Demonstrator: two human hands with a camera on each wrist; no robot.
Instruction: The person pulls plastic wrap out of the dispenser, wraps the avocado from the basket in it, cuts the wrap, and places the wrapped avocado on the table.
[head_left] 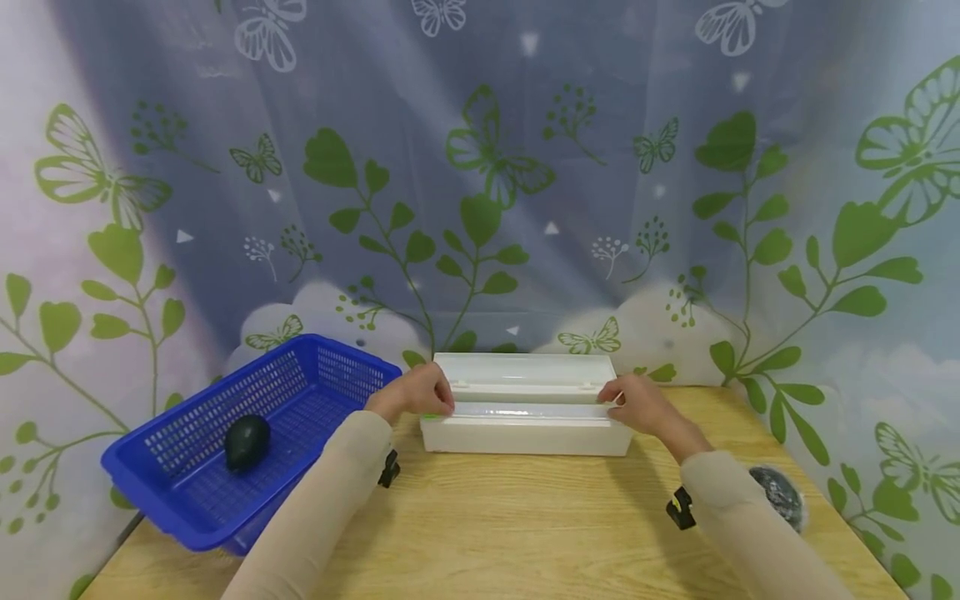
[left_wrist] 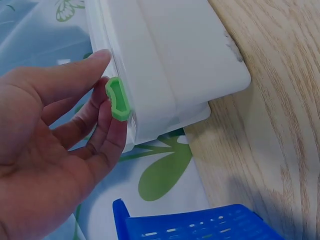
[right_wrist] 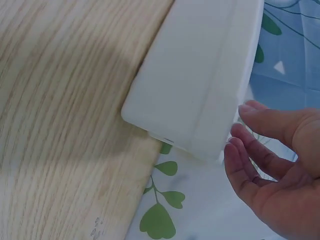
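A long white cling film dispenser [head_left: 525, 438] stands at the table's back edge with its lid [head_left: 525, 367] raised. Shiny clear cling film [head_left: 517, 411] lies along its front rim. At the left end, my left hand [head_left: 422, 390] pinches the film's edge, its fingers beside a green slider [left_wrist: 118, 100] on the rim. My right hand [head_left: 641, 406] holds the film's edge at the other end between thumb and fingertips; the thin film is hard to make out there in the right wrist view.
On the left is a blue plastic basket [head_left: 202, 530] with a dark green avocado-like fruit [head_left: 247, 442] inside. A dark item in clear wrap [head_left: 780, 497] lies by my right forearm. Behind the wooden table [head_left: 525, 525] hangs a butterfly-print curtain [head_left: 465, 208].
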